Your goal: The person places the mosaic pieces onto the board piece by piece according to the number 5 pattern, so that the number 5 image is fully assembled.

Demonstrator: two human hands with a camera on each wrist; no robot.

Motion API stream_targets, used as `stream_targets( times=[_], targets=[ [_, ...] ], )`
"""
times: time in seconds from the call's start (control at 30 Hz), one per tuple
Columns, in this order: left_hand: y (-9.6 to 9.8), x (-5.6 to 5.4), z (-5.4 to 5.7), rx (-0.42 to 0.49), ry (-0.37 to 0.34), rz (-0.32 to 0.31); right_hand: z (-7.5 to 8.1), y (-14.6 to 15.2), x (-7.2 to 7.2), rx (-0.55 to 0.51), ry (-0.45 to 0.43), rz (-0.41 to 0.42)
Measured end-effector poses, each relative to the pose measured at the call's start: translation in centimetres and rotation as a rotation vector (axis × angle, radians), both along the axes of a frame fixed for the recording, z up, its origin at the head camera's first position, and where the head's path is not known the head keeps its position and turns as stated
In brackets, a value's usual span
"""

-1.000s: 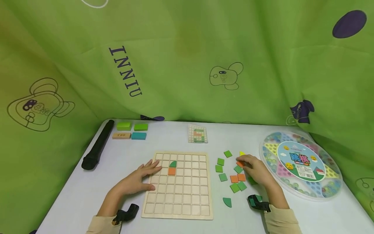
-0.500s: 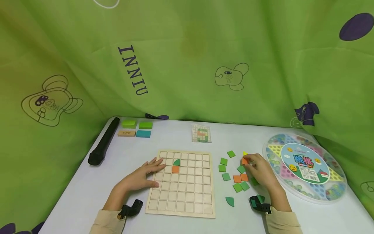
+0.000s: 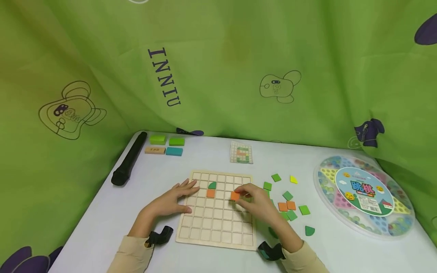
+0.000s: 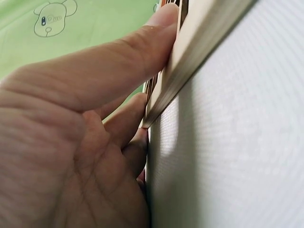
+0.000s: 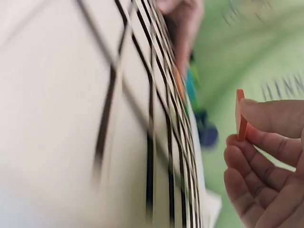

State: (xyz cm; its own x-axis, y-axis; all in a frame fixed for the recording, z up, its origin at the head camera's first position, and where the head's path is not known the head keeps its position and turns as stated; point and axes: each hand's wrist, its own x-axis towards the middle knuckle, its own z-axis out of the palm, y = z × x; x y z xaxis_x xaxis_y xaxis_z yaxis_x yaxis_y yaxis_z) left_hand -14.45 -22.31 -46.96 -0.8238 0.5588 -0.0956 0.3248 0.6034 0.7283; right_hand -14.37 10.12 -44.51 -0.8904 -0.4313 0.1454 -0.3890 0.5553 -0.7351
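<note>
Thin orange square tile (image 3: 235,196) held clear of pale wooden gridded board (image 3: 217,214)

The tile shows an even orange colour and straight edges; the right wrist view presents it nearly edge-on, slim in section. The right hand (image 3: 256,199) pinches it between thumb and fingers above the board's right-hand part. The left hand (image 3: 168,203) rests on the board's left edge, fingers extended. Seated in board cells are a second orange square tile (image 3: 211,193) and, adjoining its far edge, a green quarter-circle tile (image 3: 212,185). Loose orange square tiles (image 3: 282,206) lie on the white worktop (image 3: 283,155), right of the board.
</note>
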Motion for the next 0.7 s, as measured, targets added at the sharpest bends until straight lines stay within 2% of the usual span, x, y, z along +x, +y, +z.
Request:
stream_targets(
  times=[0.2,0.43,0.57,0.7],
  targets=[
    [0.4,-0.2,0.0,0.004,-0.023,0.012,0.2,-4.7,-0.8,0.096,-0.084,0.142],
    [0.4,-0.3,-0.2,-0.012,-0.019,0.006,-0.2,-7.1,-1.2,0.297,-0.023,0.188],
    [0.2,-0.2,-0.1,-0.013,-0.014,0.011,-0.4,-7.6,-1.1,0.366,0.021,0.195],
    [-0.1,0.0,0.1,0.0,-0.021,0.025,-0.4,-8.0,-1.0,0.391,0.045,0.213]
  ],
)
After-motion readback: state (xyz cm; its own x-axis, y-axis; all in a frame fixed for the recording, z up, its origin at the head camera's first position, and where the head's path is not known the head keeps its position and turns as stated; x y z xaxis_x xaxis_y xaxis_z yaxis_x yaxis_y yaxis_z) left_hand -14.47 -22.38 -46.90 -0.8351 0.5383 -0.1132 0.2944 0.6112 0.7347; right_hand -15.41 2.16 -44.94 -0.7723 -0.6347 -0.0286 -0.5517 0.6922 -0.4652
